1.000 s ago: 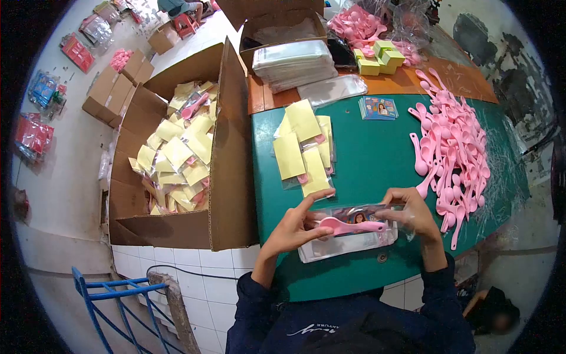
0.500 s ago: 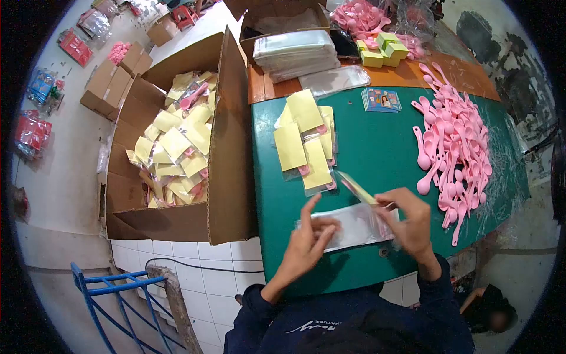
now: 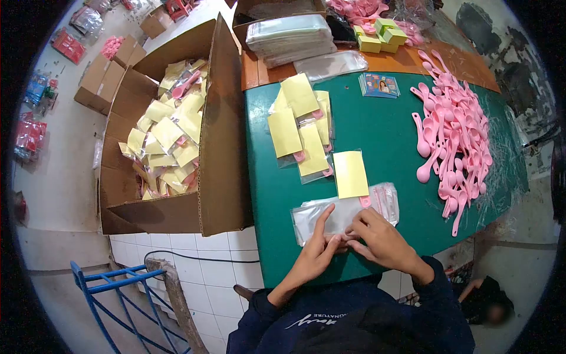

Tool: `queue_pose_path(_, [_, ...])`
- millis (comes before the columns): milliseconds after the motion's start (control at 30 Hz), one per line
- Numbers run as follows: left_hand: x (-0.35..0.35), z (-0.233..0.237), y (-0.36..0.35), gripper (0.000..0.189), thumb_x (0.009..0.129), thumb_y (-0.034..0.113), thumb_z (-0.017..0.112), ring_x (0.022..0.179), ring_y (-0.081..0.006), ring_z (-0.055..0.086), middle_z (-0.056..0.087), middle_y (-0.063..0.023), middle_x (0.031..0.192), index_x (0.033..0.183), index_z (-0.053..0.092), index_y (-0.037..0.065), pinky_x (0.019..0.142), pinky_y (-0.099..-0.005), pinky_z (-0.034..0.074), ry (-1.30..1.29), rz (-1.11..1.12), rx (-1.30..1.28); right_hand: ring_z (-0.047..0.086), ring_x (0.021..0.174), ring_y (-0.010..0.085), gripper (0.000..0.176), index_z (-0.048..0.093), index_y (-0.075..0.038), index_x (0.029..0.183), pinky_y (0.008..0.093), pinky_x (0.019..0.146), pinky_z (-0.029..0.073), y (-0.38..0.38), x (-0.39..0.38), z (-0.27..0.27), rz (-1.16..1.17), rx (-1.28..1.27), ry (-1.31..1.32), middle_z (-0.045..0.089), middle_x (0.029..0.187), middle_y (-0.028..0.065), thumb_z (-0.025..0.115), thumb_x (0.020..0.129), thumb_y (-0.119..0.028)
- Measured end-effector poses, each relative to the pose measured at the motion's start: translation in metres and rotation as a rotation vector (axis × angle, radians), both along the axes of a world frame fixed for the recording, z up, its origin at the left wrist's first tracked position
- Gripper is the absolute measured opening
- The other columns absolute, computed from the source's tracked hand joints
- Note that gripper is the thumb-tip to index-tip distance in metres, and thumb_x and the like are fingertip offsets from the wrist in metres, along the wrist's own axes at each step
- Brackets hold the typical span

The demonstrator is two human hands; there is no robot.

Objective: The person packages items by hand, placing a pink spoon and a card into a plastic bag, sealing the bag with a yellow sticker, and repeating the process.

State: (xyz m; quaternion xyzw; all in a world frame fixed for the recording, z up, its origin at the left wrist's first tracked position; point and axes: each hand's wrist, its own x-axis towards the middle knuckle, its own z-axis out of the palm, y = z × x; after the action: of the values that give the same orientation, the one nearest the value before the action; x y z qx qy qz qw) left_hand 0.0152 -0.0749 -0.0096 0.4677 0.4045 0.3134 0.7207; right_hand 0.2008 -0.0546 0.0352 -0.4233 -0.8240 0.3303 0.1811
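Observation:
A stack of clear plastic bags (image 3: 330, 218) lies near the table's front edge. At the stack's near side my left hand (image 3: 318, 253) has its index finger stretched out, while its thumb and other fingers close on a bag edge. My right hand (image 3: 380, 239) is bent over the same spot, its fingertips pinched at the plastic and close to the left thumb. Just beyond them rests a packed bag with a yellow card (image 3: 351, 174), a pink spoon end (image 3: 365, 201) showing below it. Several similar packets (image 3: 285, 133) overlap farther left.
Pink measuring spoons (image 3: 451, 141) are heaped at the right. An open cardboard box (image 3: 224, 147) of packets stands left of the green table (image 3: 392, 141). Printed cards (image 3: 379, 85), bag stacks (image 3: 289, 36) and small yellow-green boxes (image 3: 383, 36) sit toward the back. A blue metal frame (image 3: 121, 283) is lower left.
My right hand has let go of the yellow-card packet, which now lies flat beyond the bags. That hand has come down and left to meet my left hand at the bag edge.

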Motion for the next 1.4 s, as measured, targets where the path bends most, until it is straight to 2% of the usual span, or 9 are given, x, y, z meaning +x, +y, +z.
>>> queue_pose_path(233, [0.001, 0.007, 0.000, 0.054, 0.098, 0.013, 0.036, 0.095, -0.0189, 0.058, 0.060, -0.0182, 0.106, 0.144, 0.007, 0.011, 0.081, -0.0313, 0.048, 0.068, 0.034, 0.021, 0.051, 0.088, 0.0326, 0.026, 0.052, -0.002, 0.095, 0.0398, 0.077, 0.042, 0.010, 0.002, 0.004, -0.007, -0.157, 0.081, 0.048, 0.089, 0.0142, 0.066, 0.075, -0.011])
queue_pose_path(433, [0.002, 0.005, -0.002, 0.052, 0.098, 0.014, 0.035, 0.095, -0.0197, 0.058, 0.058, -0.0177, 0.110, 0.144, 0.011, 0.013, 0.081, -0.0313, 0.048, 0.017, 0.047, -0.041, 0.051, 0.084, 0.0294, 0.021, 0.052, -0.004, 0.087, 0.0389, 0.072, 0.041, 0.007, -0.001, 0.001, 0.022, 0.051, -0.099, 0.048, 0.086, 0.0109, 0.066, 0.074, -0.014])
queue_pose_path(533, [0.003, 0.004, 0.001, 0.051, 0.098, 0.015, 0.039, 0.084, -0.0160, 0.061, 0.061, -0.0144, 0.095, 0.143, 0.015, 0.009, 0.075, -0.0301, 0.050, 0.096, 0.085, 0.158, 0.051, 0.081, 0.0260, 0.021, 0.052, -0.005, 0.084, 0.0358, 0.070, 0.039, 0.006, -0.002, 0.002, 0.061, 0.155, -0.130, 0.048, 0.082, 0.0087, 0.068, 0.070, -0.012])
queue_pose_path(733, [0.009, -0.004, 0.013, 0.054, 0.093, 0.007, 0.047, 0.069, -0.0109, 0.060, 0.061, -0.0059, 0.077, 0.141, 0.023, 0.012, 0.066, -0.0243, 0.049, -0.013, 0.114, -0.013, 0.050, 0.079, 0.0233, 0.023, 0.052, -0.003, 0.083, 0.0361, 0.069, 0.039, 0.005, -0.006, 0.005, 0.251, 0.313, -0.108, 0.048, 0.084, 0.0085, 0.066, 0.072, -0.018])
queue_pose_path(1033, [0.006, 0.014, 0.016, 0.036, 0.094, 0.007, 0.047, 0.088, -0.0149, 0.062, 0.063, -0.0124, 0.100, 0.129, 0.041, 0.006, 0.072, -0.0238, 0.051, -0.163, 0.162, -0.192, 0.054, 0.075, 0.0197, 0.019, 0.056, -0.004, 0.087, 0.0338, 0.068, 0.044, 0.086, 0.099, 0.039, 0.670, -0.289, 0.497, 0.056, 0.080, 0.0077, 0.071, 0.077, -0.013])
queue_pose_path(1133, [0.002, 0.008, 0.017, 0.026, 0.096, 0.010, 0.042, 0.095, -0.0175, 0.061, 0.061, -0.0133, 0.106, 0.119, 0.051, 0.001, 0.078, -0.0262, 0.052, -0.047, 0.053, -0.026, 0.058, 0.080, 0.0254, 0.026, 0.055, 0.000, 0.100, 0.0389, 0.071, 0.047, 0.150, 0.205, 0.025, -0.461, -0.044, 0.220, 0.061, 0.088, 0.0115, 0.049, 0.090, -0.023])
queue_pose_path(1267, [0.004, 0.010, 0.017, 0.025, 0.096, 0.010, 0.042, 0.096, -0.0188, 0.061, 0.061, -0.0127, 0.107, 0.114, 0.053, -0.003, 0.081, -0.0278, 0.052, -0.094, 0.089, -0.056, 0.054, 0.081, 0.0236, 0.032, 0.045, -0.002, 0.112, 0.0358, 0.075, 0.044, 0.137, 0.240, -0.007, -0.849, 0.603, -0.824, 0.053, 0.093, 0.0141, 0.046, 0.080, 0.002])
queue_pose_path(1367, [0.005, 0.009, 0.013, 0.026, 0.096, 0.010, 0.041, 0.097, -0.0193, 0.061, 0.060, -0.0129, 0.107, 0.113, 0.053, -0.005, 0.083, -0.0287, 0.052, -0.166, 0.122, -0.099, 0.050, 0.088, 0.0260, 0.052, 0.045, -0.006, 0.112, 0.0354, 0.079, 0.042, 0.060, 0.089, 0.033, -0.214, 0.149, 0.066, 0.046, 0.105, 0.0123, 0.067, 0.066, 0.001])
queue_pose_path(1400, [0.005, 0.010, 0.013, 0.026, 0.096, 0.010, 0.041, 0.098, -0.0195, 0.060, 0.060, -0.0130, 0.107, 0.113, 0.053, -0.006, 0.084, -0.0291, 0.052, -0.189, 0.125, -0.111, 0.050, 0.088, 0.0255, 0.064, 0.044, -0.009, 0.114, 0.0355, 0.075, 0.044, 0.043, 0.065, 0.023, -0.058, 0.183, 0.017, 0.045, 0.103, 0.0106, 0.076, 0.059, -0.004])
